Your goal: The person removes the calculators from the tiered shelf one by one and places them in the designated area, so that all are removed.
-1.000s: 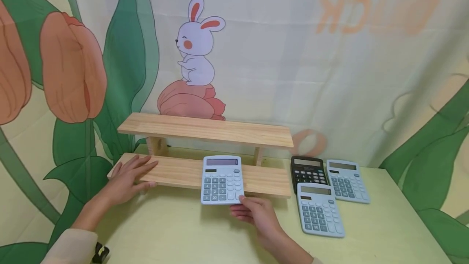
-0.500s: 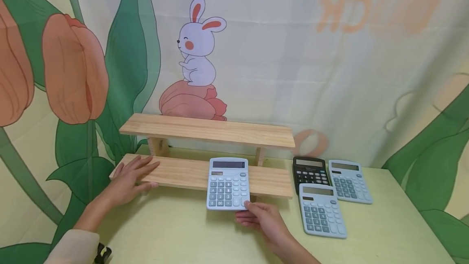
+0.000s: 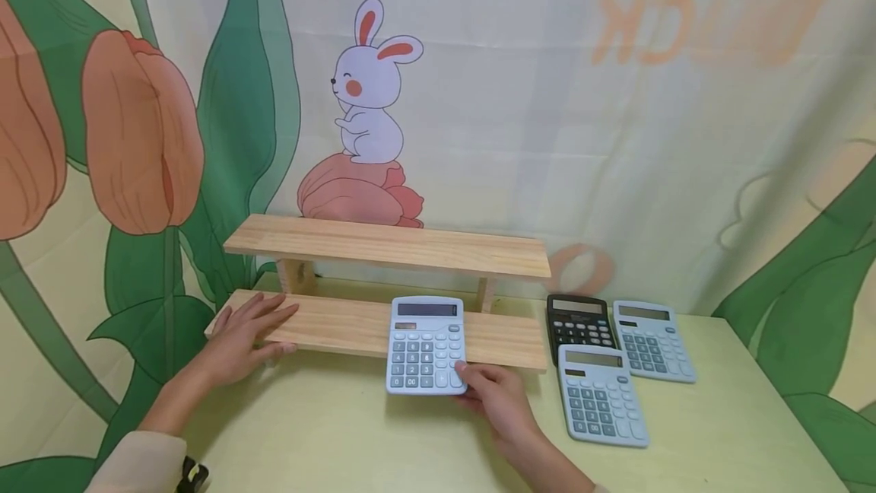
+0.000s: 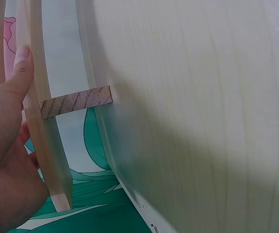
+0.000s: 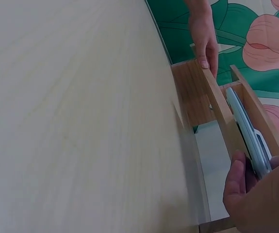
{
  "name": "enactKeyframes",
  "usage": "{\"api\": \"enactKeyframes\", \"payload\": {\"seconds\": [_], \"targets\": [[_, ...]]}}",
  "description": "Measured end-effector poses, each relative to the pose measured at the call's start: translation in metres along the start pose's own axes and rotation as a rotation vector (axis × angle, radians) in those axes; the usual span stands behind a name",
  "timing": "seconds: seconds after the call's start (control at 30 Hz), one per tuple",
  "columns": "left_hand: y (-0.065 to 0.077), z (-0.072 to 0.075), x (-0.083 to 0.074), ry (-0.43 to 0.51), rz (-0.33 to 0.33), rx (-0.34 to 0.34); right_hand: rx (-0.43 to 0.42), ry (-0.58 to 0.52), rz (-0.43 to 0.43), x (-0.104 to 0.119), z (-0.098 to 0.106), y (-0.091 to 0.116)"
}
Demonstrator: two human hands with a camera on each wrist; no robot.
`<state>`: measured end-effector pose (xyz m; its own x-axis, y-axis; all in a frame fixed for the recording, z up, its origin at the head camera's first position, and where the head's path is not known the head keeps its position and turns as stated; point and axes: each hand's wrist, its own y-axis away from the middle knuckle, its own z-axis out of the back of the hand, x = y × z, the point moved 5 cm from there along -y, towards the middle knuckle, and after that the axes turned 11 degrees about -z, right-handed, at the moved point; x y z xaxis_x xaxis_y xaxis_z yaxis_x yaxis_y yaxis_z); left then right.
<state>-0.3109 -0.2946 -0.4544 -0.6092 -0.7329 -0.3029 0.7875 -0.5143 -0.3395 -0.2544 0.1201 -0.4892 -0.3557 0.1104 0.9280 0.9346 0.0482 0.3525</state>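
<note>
A light-blue calculator (image 3: pixel 427 345) overlaps the lower board of a two-tier wooden shelf (image 3: pixel 328 318) in the head view, its screen and keys facing up. My right hand (image 3: pixel 503 402) pinches its lower right corner, thumb on the key side and fingers underneath. Edge-on in the right wrist view, the calculator (image 5: pixel 248 131) lies along the lower board. My left hand (image 3: pixel 242 337) rests on the left end of that board with fingers stretched over the top. Its thumb (image 4: pixel 23 68) lies along the board's front edge in the left wrist view.
Right of the shelf lie a black calculator (image 3: pixel 578 318) and two more light-blue calculators, one at the back (image 3: pixel 653 341) and one in front (image 3: pixel 602 394) covering part of the black one. The upper board (image 3: pixel 390 246) stands behind. A printed curtain (image 3: pixel 513 97) hangs at the back.
The calculator has shifted slightly right and down in the head view since a second ago. My right thumb has moved a little up its right edge. The left hand stays on the board.
</note>
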Motion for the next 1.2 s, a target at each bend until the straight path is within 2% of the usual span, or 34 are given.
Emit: {"api": "enactKeyframes", "payload": {"seconds": [0.37, 0.6, 0.73, 0.83, 1.2], "targets": [[0.002, 0.0, 0.003, -0.007, -0.009, -0.008, 0.006, 0.037, 0.019, 0.008, -0.004, 0.0], [0.003, 0.001, 0.002, 0.003, -0.013, -0.012, -0.01, 0.031, 0.036, 0.026, 0.019, 0.005], [0.002, 0.0, 0.002, 0.005, -0.018, -0.014, -0.031, 0.041, 0.021, 0.043, 0.048, 0.013], [0.001, -0.002, 0.002, 0.002, -0.015, -0.005, -0.045, 0.07, 0.005, 0.054, 0.078, 0.022], [0.001, 0.001, 0.002, 0.002, 0.015, 0.0, -0.144, 0.175, -0.126, 0.069, 0.214, 0.05]]}}
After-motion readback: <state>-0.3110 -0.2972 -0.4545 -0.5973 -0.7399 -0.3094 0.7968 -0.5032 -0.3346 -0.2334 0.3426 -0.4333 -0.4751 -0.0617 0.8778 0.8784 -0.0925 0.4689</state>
